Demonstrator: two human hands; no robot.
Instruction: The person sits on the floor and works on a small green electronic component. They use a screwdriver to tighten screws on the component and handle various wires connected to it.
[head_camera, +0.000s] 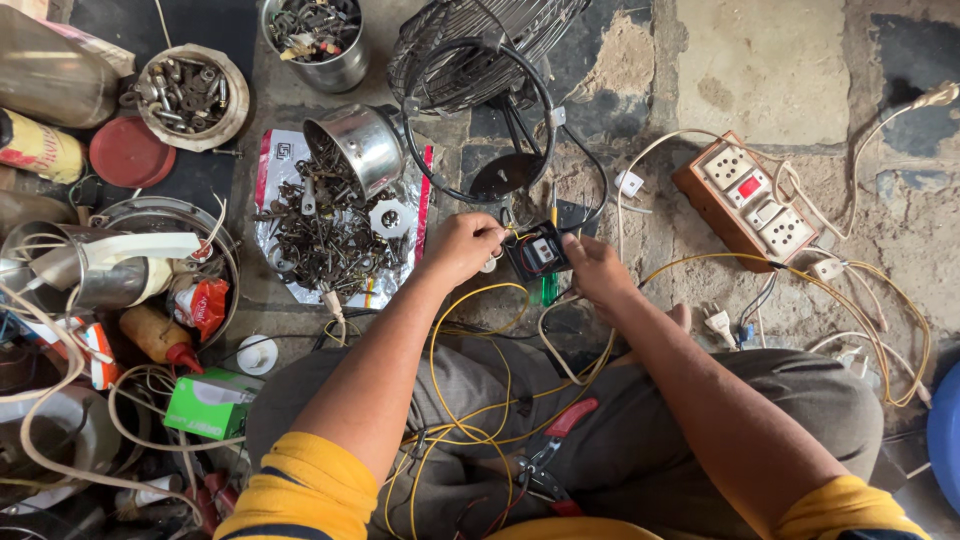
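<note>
A small black switch box (537, 251) with a white rocker is held between both hands above my lap. My left hand (460, 246) pinches its left side, where thin wires come out. My right hand (594, 268) grips its right edge. Yellow wires (470, 400) loop from the box down across my grey trousers. Red-handled pliers (556, 435) lie on my lap. Just below the box, a green screwdriver (549, 288) is partly hidden.
A tipped steel pot (362, 143) spills screws and nuts onto a foil sheet (330, 235). A fan guard (480, 50) lies ahead. A brown socket board (752, 197) with white cords sits right. Tins, bottles, a green box (212, 403) crowd the left.
</note>
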